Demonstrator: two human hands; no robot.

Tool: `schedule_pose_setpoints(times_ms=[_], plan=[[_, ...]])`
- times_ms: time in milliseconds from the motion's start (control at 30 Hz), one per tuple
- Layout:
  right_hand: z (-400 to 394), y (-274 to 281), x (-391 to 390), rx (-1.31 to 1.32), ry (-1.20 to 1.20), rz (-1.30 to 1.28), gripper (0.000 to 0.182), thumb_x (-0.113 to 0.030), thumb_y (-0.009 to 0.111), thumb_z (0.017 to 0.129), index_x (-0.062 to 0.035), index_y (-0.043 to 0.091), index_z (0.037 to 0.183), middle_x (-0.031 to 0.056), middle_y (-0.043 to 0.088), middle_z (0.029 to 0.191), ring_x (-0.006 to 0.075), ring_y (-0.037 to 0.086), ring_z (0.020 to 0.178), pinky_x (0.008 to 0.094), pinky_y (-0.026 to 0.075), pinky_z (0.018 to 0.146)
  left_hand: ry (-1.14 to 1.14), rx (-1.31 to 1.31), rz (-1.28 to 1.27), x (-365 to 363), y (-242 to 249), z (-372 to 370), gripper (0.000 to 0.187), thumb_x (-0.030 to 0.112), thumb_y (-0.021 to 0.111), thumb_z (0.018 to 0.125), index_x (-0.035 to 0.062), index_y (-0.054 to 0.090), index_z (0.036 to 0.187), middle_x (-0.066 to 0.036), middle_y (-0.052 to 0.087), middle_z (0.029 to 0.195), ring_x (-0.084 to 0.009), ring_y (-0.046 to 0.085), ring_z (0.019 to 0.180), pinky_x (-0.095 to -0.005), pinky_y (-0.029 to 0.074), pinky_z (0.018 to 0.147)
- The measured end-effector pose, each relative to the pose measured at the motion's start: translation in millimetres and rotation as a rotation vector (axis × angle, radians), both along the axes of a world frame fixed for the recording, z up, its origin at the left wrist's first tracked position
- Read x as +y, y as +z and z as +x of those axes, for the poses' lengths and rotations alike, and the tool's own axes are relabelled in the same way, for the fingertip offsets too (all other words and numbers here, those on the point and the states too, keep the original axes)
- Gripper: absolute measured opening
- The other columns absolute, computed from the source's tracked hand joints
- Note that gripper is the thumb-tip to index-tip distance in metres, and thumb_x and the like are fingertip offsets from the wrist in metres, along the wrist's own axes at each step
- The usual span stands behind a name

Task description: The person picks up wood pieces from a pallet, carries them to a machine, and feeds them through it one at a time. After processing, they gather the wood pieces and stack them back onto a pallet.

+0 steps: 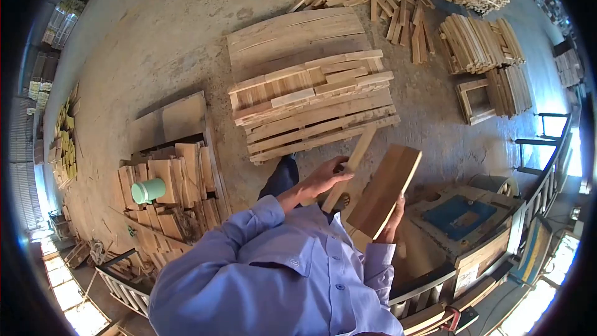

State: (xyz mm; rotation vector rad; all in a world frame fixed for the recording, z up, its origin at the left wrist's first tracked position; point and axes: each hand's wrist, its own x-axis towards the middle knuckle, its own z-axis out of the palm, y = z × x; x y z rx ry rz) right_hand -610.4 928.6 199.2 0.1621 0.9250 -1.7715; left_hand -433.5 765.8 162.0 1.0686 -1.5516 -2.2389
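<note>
My left hand [324, 177] is closed on a narrow wooden strip [360, 150], which slants down toward my shirt front. On the other side, my right hand [396, 213] grips a wider, darker wooden board [385, 190] by its right edge. The board is tilted, with its broad face up, and its lower end is close to my body. The two pieces lie side by side, a small gap between their upper parts. Part of my right hand's fingers is hidden by the board.
Ahead stands a pallet [323, 137] with neat rows of wooden strips [311, 87]. Stacked offcuts with a green container [148, 191] are at left. A machine with a blue plate [459, 216] stands at right, beside a metal roller rail [547, 180]. Loose strips [398, 12] lie at the back.
</note>
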Motion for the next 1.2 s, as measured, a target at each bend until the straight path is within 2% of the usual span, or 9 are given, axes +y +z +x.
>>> schedule_pose_setpoints(times_ms=[67, 133, 267, 400, 500, 633, 700, 967, 1200], plan=[[18.7, -25.5, -32.4, -0.030, 0.050, 0.088, 0.072, -0.054, 0.066, 0.093, -0.0010, 0.054, 0.140, 0.0207, 0.066, 0.126, 0.0361, 0.067, 0.110, 0.0491, 0.057, 0.094, 0.037, 0.029, -0.044, -46.5, -16.6, 36.2, 0.071, 0.039, 0.076, 0.092, -0.0031, 0.052, 0.143, -0.016, 0.065, 0.128, -0.0222, 0.063, 0.116, -0.0374, 0.050, 0.102], [44.0, -76.5, -64.3, -0.015, 0.080, 0.133, 0.075, -0.057, 0.062, 0.094, -0.0003, 0.052, 0.142, 0.0215, 0.065, 0.127, 0.0373, 0.067, 0.111, 0.0501, 0.058, 0.094, 0.005, -0.180, -0.221, -115.9, -32.0, 83.0, 0.070, 0.033, 0.077, 0.088, -0.0035, 0.052, 0.141, -0.024, 0.069, 0.122, -0.0320, 0.069, 0.110, -0.0408, 0.054, 0.096], [95.2, -143.1, -55.4, -0.166, -0.024, 0.443, 0.071, -0.057, 0.063, 0.095, -0.0046, 0.053, 0.141, 0.0174, 0.067, 0.122, 0.0352, 0.068, 0.107, 0.0486, 0.059, 0.091, 0.089, -0.539, -0.627, -203.1, -139.6, 124.5, 0.063, 0.031, 0.077, 0.080, -0.0011, 0.057, 0.130, -0.022, 0.070, 0.115, -0.0403, 0.069, 0.103, -0.0484, 0.056, 0.090], [147.6, -160.4, -39.7, -0.238, -0.091, 0.658, 0.076, -0.062, 0.061, 0.094, -0.0052, 0.050, 0.143, 0.0185, 0.066, 0.120, 0.0363, 0.068, 0.107, 0.0503, 0.058, 0.092, 0.030, -0.738, -0.686, -308.1, -223.7, 121.0, 0.047, 0.015, 0.070, 0.082, -0.0007, 0.059, 0.126, -0.026, 0.067, 0.117, -0.0423, 0.065, 0.111, -0.0507, 0.054, 0.093], [179.2, -175.2, -23.2, -0.384, -0.164, 0.655, 0.080, -0.065, 0.060, 0.093, -0.0033, 0.049, 0.144, 0.0203, 0.066, 0.121, 0.0381, 0.067, 0.106, 0.0518, 0.057, 0.093, -0.032, -0.750, -0.915, -369.6, -318.1, 112.0, 0.038, 0.005, 0.065, 0.081, -0.0009, 0.060, 0.118, -0.025, 0.064, 0.118, -0.0453, 0.061, 0.112, -0.0535, 0.053, 0.094], [212.2, -194.0, -29.4, -0.609, -0.298, 0.465, 0.088, -0.063, 0.065, 0.089, -0.0013, 0.044, 0.148, 0.0232, 0.060, 0.135, 0.0416, 0.063, 0.117, 0.0559, 0.054, 0.100, -0.045, -0.837, -0.961, -419.1, -418.9, 84.8, 0.038, 0.002, 0.065, 0.079, -0.0001, 0.061, 0.116, -0.023, 0.062, 0.121, -0.0442, 0.058, 0.117, -0.0523, 0.052, 0.097], [223.0, -198.8, -35.2, -0.569, -0.258, 0.530, 0.089, -0.065, 0.063, 0.090, -0.0009, 0.043, 0.149, 0.0232, 0.059, 0.135, 0.0401, 0.062, 0.118, 0.0550, 0.052, 0.102, -0.063, -0.833, -1.003, -436.2, -461.7, 69.8, 0.039, 0.002, 0.065, 0.078, 0.0006, 0.061, 0.117, -0.022, 0.062, 0.123, -0.0434, 0.057, 0.117, -0.0518, 0.052, 0.097], [235.3, -215.4, -30.0, -0.655, -0.385, 0.559, 0.098, -0.061, 0.070, 0.084, -0.0018, 0.036, 0.154, 0.0242, 0.056, 0.140, 0.0406, 0.061, 0.122, 0.0581, 0.049, 0.108, -0.281, -1.027, -1.129, -460.4, -507.1, 20.2, 0.042, 0.021, 0.077, 0.085, 0.0096, 0.062, 0.122, -0.010, 0.064, 0.122, -0.0333, 0.056, 0.121, -0.0489, 0.051, 0.096], [229.3, -210.2, -43.2, -0.596, -0.307, 0.644, 0.099, -0.063, 0.071, 0.084, 0.0019, 0.038, 0.150, 0.0223, 0.057, 0.137, 0.0377, 0.060, 0.121, 0.0542, 0.047, 0.110, -0.293, -1.013, -1.275, -466.4, -528.6, 8.8, 0.043, 0.020, 0.075, 0.087, 0.0103, 0.060, 0.127, -0.010, 0.063, 0.121, -0.0317, 0.058, 0.119, -0.0479, 0.054, 0.092]])
